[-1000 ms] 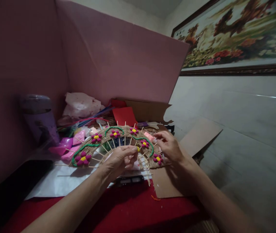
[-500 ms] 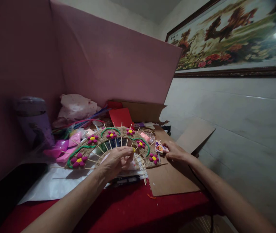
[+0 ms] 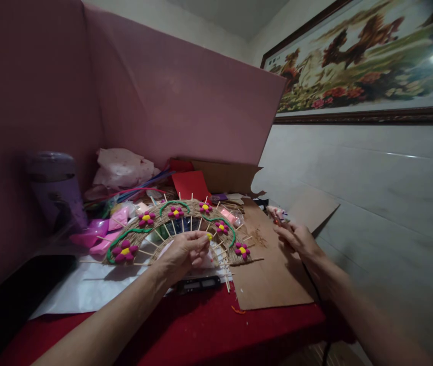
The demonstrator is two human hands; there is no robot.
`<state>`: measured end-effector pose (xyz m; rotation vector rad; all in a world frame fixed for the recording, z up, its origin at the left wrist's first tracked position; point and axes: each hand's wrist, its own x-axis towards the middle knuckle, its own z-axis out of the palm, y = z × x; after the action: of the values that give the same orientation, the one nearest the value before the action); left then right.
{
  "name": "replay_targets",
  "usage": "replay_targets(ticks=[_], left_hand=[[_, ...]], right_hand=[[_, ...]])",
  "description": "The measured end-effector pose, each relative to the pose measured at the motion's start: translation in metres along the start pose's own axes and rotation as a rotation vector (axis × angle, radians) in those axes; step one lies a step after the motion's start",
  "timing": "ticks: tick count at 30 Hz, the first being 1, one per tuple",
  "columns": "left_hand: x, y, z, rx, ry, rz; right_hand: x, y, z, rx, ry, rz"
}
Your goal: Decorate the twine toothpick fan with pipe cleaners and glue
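Observation:
A half-ring fan shape woven of twine over thin sticks (image 3: pixel 197 207) lies across the table, decorated with magenta flowers (image 3: pixel 125 251) with yellow centers and green cord vines (image 3: pixel 132 230). In front of its inner curve, my left hand (image 3: pixel 189 249) pinches a small yellow piece (image 3: pixel 209 236) between thumb and fingertips. Off to the right, above the cardboard, my right hand (image 3: pixel 296 239) is closed around a flower-patterned glue gun (image 3: pixel 278 213) with a black cord (image 3: pixel 311 279) trailing down; the hand hides part of it.
A cardboard sheet (image 3: pixel 273 284) and white paper (image 3: pixel 71 292) lie on the red tablecloth (image 3: pixel 186 325). A black utility knife (image 3: pixel 199 283) rests near the front. Pink packets (image 3: pixel 119 218), a purple bottle (image 3: pixel 58 193) and a dark flat object (image 3: pixel 29 284) sit at left.
My right hand has lifted the glue gun away from the fan's right end, toward the right and up. My left hand stays in nearly the same place with the yellow piece.

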<state>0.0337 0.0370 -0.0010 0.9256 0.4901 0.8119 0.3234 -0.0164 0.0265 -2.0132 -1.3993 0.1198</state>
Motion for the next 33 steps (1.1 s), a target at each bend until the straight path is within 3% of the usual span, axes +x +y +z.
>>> replay_targets(ticks=[2, 4, 7, 10, 13, 19, 33], left_hand=[[-0.002, 0.001, 0.002, 0.0, 0.012, -0.005], [-0.003, 0.003, 0.004, -0.007, 0.012, -0.016], [-0.006, 0.004, 0.006, -0.021, -0.006, -0.018], [-0.006, 0.004, 0.005, -0.032, -0.044, -0.009], [-0.006, 0.003, 0.003, -0.037, -0.084, 0.009], [-0.006, 0.005, 0.002, -0.037, -0.094, 0.0], [-0.008, 0.005, 0.004, -0.033, -0.057, -0.01]], right_hand=[[-0.025, -0.023, 0.001, 0.571, -0.211, 0.116], [-0.049, -0.045, 0.004, 0.886, -0.464, 0.192], [-0.074, -0.067, 0.011, 0.97, -0.728, 0.244], [-0.087, -0.076, 0.017, 0.903, -0.845, 0.156], [-0.094, -0.08, 0.02, 0.843, -0.836, 0.081], [-0.101, -0.084, 0.025, 0.814, -0.703, 0.098], [-0.104, -0.091, 0.024, 0.853, -0.669, 0.03]])
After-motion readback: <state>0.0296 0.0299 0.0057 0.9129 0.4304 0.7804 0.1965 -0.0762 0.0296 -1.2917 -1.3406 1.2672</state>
